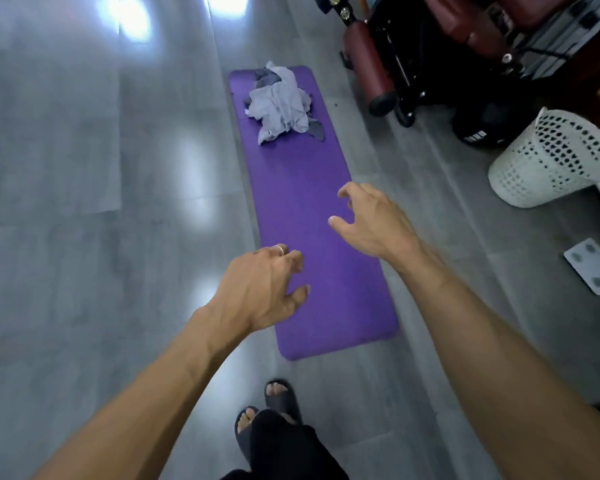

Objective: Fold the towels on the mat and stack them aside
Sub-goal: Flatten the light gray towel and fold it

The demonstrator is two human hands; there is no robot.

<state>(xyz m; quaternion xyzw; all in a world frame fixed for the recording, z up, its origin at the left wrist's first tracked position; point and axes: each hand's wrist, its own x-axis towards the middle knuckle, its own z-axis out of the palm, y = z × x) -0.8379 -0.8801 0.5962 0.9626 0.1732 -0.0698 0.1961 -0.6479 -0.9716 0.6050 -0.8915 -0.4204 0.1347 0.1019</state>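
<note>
A long purple mat (302,188) lies on the grey floor and runs away from me. At its far end sits a crumpled heap of pale grey and darker grey towels (279,105). My left hand (260,289) hovers over the mat's near left edge, fingers loosely curled, a ring on one finger, holding nothing. Over the mat's right side, a little farther out, my right hand (369,221) is stretched forward with relaxed fingers, also holding nothing. Both hands are well short of the towels.
A white perforated laundry basket (551,157) stands right of the mat. Dark red and black exercise equipment (413,57) fills the far right. A white scale (593,265) lies on the floor at right. My feet in dark slippers (267,410) are just before the mat's near end.
</note>
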